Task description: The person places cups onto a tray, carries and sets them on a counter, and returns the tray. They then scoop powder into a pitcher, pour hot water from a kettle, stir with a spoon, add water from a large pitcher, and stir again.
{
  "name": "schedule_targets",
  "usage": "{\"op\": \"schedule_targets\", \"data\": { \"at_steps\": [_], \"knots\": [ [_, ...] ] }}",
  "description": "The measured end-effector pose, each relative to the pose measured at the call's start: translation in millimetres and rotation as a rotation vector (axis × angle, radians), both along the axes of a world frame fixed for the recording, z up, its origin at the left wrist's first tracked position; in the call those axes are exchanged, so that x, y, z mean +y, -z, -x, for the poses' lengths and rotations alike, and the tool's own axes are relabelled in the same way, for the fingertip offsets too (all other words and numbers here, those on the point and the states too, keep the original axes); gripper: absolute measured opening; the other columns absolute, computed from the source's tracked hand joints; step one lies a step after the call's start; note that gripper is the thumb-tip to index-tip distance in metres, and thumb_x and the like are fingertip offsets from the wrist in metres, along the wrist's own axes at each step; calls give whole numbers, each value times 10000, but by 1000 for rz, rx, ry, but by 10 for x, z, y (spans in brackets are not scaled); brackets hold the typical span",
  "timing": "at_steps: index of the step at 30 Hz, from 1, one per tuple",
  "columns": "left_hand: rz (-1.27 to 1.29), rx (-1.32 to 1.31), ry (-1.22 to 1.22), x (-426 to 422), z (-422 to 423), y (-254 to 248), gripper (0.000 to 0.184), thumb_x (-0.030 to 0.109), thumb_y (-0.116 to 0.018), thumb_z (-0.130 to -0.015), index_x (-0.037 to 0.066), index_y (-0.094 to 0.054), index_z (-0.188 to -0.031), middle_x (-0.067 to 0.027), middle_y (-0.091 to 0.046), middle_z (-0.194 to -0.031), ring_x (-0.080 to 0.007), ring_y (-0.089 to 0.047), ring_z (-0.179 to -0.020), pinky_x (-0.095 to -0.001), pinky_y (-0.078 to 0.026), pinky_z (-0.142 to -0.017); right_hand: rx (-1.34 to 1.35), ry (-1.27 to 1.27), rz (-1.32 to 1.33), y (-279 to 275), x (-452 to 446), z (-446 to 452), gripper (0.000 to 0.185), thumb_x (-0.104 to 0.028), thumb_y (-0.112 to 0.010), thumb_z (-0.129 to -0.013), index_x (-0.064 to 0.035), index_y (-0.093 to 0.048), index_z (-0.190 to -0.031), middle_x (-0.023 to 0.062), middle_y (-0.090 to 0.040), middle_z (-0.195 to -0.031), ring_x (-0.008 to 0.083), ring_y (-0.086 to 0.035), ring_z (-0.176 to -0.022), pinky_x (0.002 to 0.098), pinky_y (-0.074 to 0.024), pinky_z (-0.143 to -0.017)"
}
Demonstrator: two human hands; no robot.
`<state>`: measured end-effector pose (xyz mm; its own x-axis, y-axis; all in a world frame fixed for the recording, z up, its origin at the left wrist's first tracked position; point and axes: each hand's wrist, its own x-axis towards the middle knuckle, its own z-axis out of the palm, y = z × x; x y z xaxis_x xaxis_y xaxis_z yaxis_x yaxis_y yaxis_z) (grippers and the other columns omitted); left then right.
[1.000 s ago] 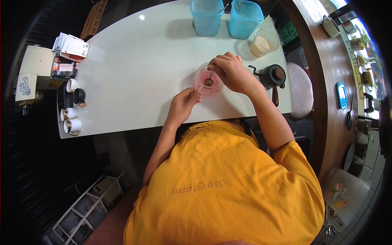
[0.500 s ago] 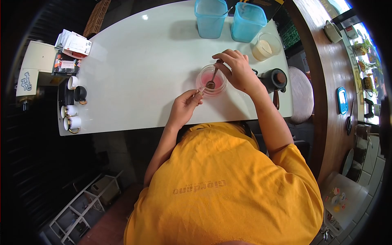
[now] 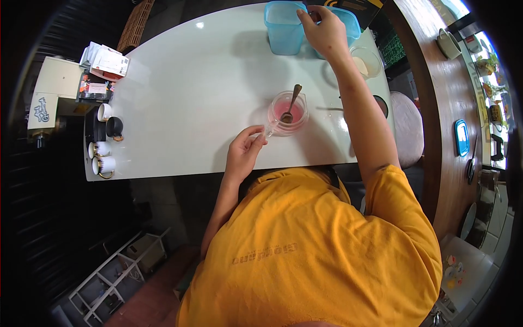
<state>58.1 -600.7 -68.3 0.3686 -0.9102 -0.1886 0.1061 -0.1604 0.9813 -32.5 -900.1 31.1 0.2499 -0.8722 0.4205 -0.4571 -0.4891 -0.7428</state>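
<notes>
My left hand (image 3: 246,151) has its thumb and fingers closed on the handle of a clear glass measuring jug (image 3: 275,129). Pink stuff lies in the jug, and a metal spoon (image 3: 296,94) leans in it, untouched by either hand. My right hand (image 3: 328,36) reaches across the far side of the table, fingers pinched round a dark-handled utensil (image 3: 312,14) at the rim of the left blue container (image 3: 286,38). The utensil's lower end is hidden. Partly behind that hand stands a second blue container (image 3: 353,26).
A clear cup with pale contents (image 3: 366,61) stands right of my forearm, which partly covers a dark pot (image 3: 382,105). Mugs (image 3: 103,164) and a dark cup (image 3: 114,127) line the left edge of the white table (image 3: 185,103). A padded stool (image 3: 408,128) sits at right.
My right hand has let go of the spoon in the jug and moved up to the blue containers, closing on the dark-handled utensil. My left hand stays on the jug handle.
</notes>
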Motion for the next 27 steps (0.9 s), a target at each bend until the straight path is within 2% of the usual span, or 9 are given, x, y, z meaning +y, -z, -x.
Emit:
{"op": "schedule_targets", "data": {
  "at_steps": [1, 5, 7, 13, 27],
  "knots": [
    [-2, -3, -3, 34, -13, 13, 304, 179, -593, -948, -11, -571, -1184, -62, -631, -1036, -108, -615, -852, -230, -466, -733, 62, 11, 14, 21, -22, -33, 458, -412, -646, -840, -10, -658, -1060, 98, -660, -781, 236, -627, -690, 334, -495, -694],
    [-34, 24, -105, 152, -42, 54, 271, 183, -601, -942, 3, -591, -1144, -50, -630, -998, -103, -611, -831, -229, -452, -710, 161, -7, -50, 45, 9, -192, 449, -431, -616, -847, -12, -681, -994, 98, -675, -758, 277, -647, -719, 344, -503, -713],
    [-45, 34, -130, 188, -48, 55, 263, 188, -602, -942, 3, -595, -1130, -44, -629, -989, -102, -610, -825, -231, -451, -710, 175, 1, -71, 49, 41, -242, 414, -406, -596, -859, -13, -692, -949, 127, -683, -760, 324, -655, -759, 369, -508, -725],
    [-63, 32, -148, 218, -62, 32, 261, 207, -602, -943, 11, -601, -1116, -30, -628, -959, -102, -609, -827, -230, -447, -715, 169, 59, 0, 146, -31, -278, 361, -347, -564, -880, -8, -686, -881, 176, -675, -789, 373, -643, -783, 399, -507, -733],
    [-65, 47, -113, 226, -99, 46, 248, 190, -601, -941, 14, -608, -1115, -20, -631, -935, -87, -602, -818, -219, -440, -704, 96, 94, 67, 183, -70, -200, 351, -335, -547, -894, -9, -674, -861, 152, -669, -751, 349, -645, -746, 390, -499, -722]
  ]
}}
